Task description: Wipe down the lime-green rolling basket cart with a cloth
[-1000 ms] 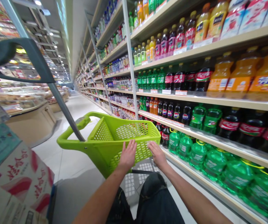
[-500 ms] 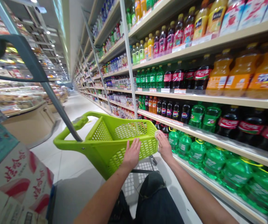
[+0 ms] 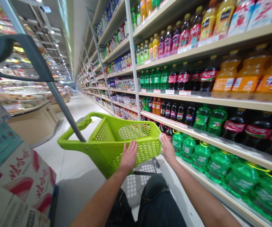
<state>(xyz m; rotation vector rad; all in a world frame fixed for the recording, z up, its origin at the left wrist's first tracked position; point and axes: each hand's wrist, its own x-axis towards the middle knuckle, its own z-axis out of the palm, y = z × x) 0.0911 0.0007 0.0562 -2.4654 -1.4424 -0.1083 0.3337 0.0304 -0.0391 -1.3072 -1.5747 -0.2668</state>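
A lime-green shopping cart (image 3: 100, 143) with perforated basket walls stands in front of me, its grey handle (image 3: 35, 60) rising at the upper left. My left hand (image 3: 128, 155) lies flat against the near side of the basket, fingers stretched out. At the basket's right corner, my right hand (image 3: 168, 148) is closed on a whitish cloth (image 3: 161, 137) pressed to the rim. Part of the cloth is hidden under the fingers. The basket's visible inside holds no goods that I can see.
Shelves (image 3: 197, 97) full of drink bottles line the right side, with large green bottles (image 3: 240, 176) on the lowest level. Stacked cartons (image 3: 24, 176) stand at the lower left. Beyond them is a display counter (image 3: 34, 123). The tiled aisle (image 3: 76, 102) runs away ahead.
My left hand has slid slightly left along the basket's side. My right hand stays at the corner with the cloth. The whole view has shifted a little.
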